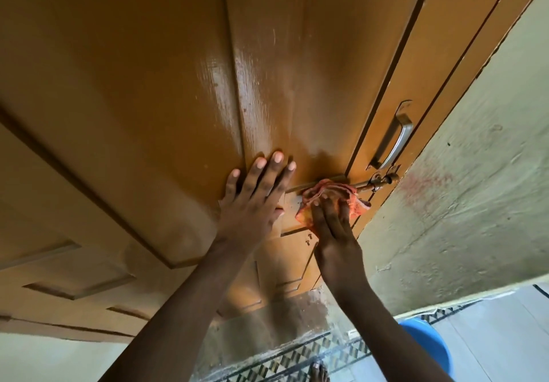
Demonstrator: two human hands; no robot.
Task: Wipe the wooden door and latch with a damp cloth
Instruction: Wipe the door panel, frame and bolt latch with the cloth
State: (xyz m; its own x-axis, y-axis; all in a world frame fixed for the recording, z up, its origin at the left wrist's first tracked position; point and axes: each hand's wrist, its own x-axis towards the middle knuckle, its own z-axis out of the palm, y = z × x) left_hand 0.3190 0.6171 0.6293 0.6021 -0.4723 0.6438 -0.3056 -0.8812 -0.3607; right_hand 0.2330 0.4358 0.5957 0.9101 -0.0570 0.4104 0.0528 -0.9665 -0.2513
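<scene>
here right hand (pixel 332 227) presses cloth (pixel 326 200) on latch (pixel 375 184).

Lighting: dim upper left of frame, brighter lower right; streaky glare on the glossy ochre-painted wooden door (pixel 252 90) at centre. Image quality: strong wide-angle bending at edges; soft overall focus.
</scene>
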